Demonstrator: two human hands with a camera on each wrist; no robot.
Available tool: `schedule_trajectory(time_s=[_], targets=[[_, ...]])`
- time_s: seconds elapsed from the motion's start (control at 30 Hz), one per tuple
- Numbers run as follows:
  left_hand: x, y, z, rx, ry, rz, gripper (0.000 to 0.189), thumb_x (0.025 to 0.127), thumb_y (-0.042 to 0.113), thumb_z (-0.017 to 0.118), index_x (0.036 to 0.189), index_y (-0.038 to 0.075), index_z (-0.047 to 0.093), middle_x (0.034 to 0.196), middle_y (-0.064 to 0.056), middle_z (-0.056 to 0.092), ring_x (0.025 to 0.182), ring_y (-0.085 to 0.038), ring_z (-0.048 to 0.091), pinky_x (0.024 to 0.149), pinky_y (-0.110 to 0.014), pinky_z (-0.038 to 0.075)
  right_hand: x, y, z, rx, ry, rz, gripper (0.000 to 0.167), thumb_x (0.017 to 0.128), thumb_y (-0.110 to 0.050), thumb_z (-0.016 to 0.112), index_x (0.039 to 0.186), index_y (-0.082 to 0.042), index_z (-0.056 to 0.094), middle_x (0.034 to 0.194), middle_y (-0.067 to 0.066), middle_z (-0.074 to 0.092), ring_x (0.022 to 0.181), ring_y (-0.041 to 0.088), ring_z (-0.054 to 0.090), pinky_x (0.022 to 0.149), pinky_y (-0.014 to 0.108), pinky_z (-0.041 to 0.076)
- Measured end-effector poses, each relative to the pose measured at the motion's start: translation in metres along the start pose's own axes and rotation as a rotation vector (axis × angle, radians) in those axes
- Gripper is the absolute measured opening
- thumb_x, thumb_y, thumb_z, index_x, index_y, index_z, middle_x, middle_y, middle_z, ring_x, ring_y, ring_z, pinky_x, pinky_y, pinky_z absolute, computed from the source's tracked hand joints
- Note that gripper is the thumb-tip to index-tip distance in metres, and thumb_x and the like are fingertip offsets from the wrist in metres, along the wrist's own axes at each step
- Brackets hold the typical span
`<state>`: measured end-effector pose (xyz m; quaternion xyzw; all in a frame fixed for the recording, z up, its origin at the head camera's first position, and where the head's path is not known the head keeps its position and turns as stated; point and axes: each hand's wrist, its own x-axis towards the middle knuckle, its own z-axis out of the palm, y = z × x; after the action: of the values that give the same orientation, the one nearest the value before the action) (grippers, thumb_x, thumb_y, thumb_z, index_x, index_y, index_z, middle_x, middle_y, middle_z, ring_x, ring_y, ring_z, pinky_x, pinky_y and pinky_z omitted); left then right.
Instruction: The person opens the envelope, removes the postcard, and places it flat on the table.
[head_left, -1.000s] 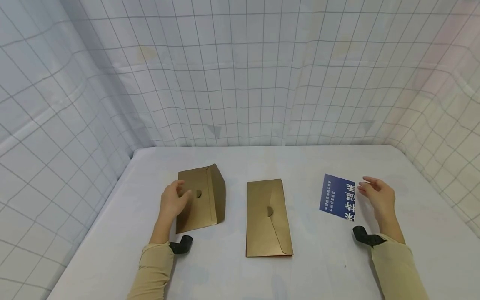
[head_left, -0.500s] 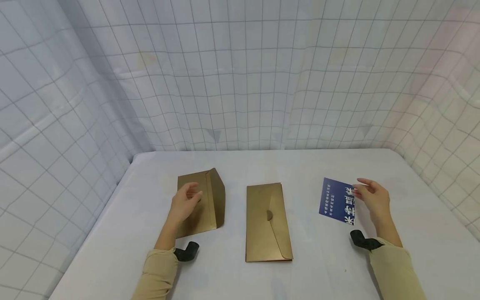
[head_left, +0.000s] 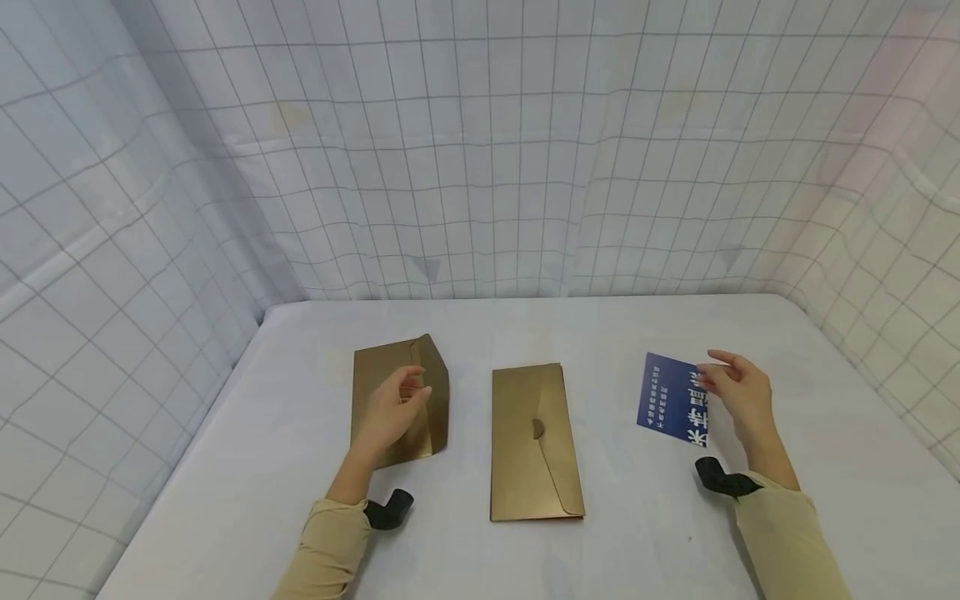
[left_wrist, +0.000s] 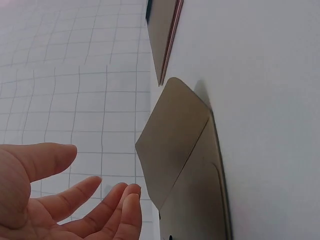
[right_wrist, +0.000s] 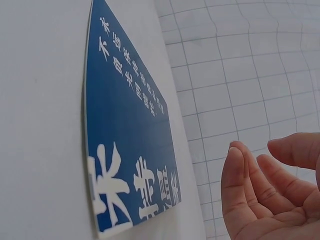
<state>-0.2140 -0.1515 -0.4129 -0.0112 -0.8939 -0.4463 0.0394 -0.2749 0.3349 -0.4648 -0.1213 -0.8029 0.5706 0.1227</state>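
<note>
Nothing was held by left hand (head_left: 392,410), loosely curved above gold envelope (head_left: 377,373), or by right hand (head_left: 740,400), fingers relaxed over edge of blue card (head_left: 667,400). Envelope flap (head_left: 439,408) was raised, presumably for access to mouth; second envelope (head_left: 534,458) was laid between on white table (head_left: 630,525). Card was printed with white characters.

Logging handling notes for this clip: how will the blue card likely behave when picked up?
The blue card probably holds its shape, since it looks flat and unbent in the right wrist view. It is likely light, given its thin edge. Lying flat on the white tabletop, it may slide before it lifts.
</note>
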Motion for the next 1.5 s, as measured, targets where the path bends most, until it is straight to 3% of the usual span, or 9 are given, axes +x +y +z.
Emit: schedule_trajectory(time_s=[0.43, 0.63, 0.8, 1.0, 1.2, 1.37, 1.5], targets=[[-0.001, 0.004, 0.005, -0.011, -0.019, 0.024, 0.04, 0.092, 0.015, 0.056, 0.129, 0.001, 0.049, 0.115, -0.02, 0.061, 0.11, -0.034, 0.058, 0.094, -0.044, 0.048, -0.003, -0.006, 0.01, -0.059, -0.05, -0.025, 0.051, 0.094, -0.035, 0.051, 0.134, -0.004, 0.045, 0.08, -0.025, 0.058, 0.07, -0.008, 0.062, 0.065, 0.005, 0.048], [0.0, 0.006, 0.007, -0.019, -0.036, 0.038, 0.04, 0.092, 0.016, 0.056, 0.129, 0.002, 0.049, 0.113, -0.019, 0.061, 0.109, -0.033, 0.058, 0.094, -0.044, 0.048, -0.024, -0.034, 0.014, -0.014, -0.111, -0.07, 0.052, 0.094, -0.032, 0.053, 0.132, 0.001, 0.045, 0.077, -0.028, 0.059, 0.071, -0.01, 0.061, 0.068, 0.007, 0.049], [-0.001, 0.007, 0.009, -0.033, -0.056, 0.033, 0.039, 0.093, 0.015, 0.055, 0.129, 0.002, 0.049, 0.113, -0.019, 0.06, 0.11, -0.034, 0.058, 0.094, -0.045, 0.047, -0.044, -0.06, 0.017, -0.025, -0.169, -0.101, 0.047, 0.096, -0.018, 0.05, 0.133, 0.008, 0.041, 0.077, -0.029, 0.059, 0.071, -0.011, 0.061, 0.068, 0.007, 0.049], [-0.004, 0.008, 0.013, -0.041, -0.083, 0.03, 0.039, 0.093, 0.016, 0.054, 0.13, 0.003, 0.048, 0.114, -0.018, 0.06, 0.111, -0.033, 0.057, 0.093, -0.045, 0.047, -0.05, -0.067, 0.022, -0.082, -0.209, -0.092, 0.046, 0.097, -0.021, 0.047, 0.135, 0.004, 0.041, 0.081, -0.03, 0.059, 0.074, -0.014, 0.059, 0.071, 0.006, 0.049], [-0.005, 0.01, 0.021, -0.066, -0.114, 0.018, 0.04, 0.093, 0.014, 0.055, 0.13, 0.001, 0.048, 0.113, -0.017, 0.061, 0.109, -0.031, 0.058, 0.09, -0.043, 0.048, -0.052, -0.068, 0.027, -0.142, -0.223, -0.125, 0.045, 0.097, -0.023, 0.049, 0.134, 0.002, 0.044, 0.095, -0.006, 0.07, 0.075, -0.014, 0.059, 0.071, 0.005, 0.048], [-0.006, 0.013, 0.023, -0.089, -0.106, 0.014, 0.04, 0.092, 0.012, 0.055, 0.129, -0.001, 0.049, 0.111, -0.018, 0.061, 0.107, -0.031, 0.058, 0.089, -0.042, 0.049, -0.053, -0.068, 0.034, -0.156, -0.216, -0.11, 0.047, 0.095, -0.026, 0.051, 0.133, 0.001, 0.045, 0.089, -0.014, 0.068, 0.074, -0.012, 0.06, 0.07, 0.005, 0.047], [-0.006, 0.013, 0.025, -0.092, -0.113, 0.024, 0.04, 0.092, 0.011, 0.055, 0.129, -0.001, 0.048, 0.111, -0.018, 0.061, 0.106, -0.031, 0.059, 0.089, -0.041, 0.049, -0.055, -0.068, 0.036, -0.19, -0.228, -0.143, 0.046, 0.096, -0.027, 0.05, 0.133, 0.001, 0.046, 0.103, 0.009, 0.07, 0.076, -0.014, 0.058, 0.072, 0.006, 0.048]])
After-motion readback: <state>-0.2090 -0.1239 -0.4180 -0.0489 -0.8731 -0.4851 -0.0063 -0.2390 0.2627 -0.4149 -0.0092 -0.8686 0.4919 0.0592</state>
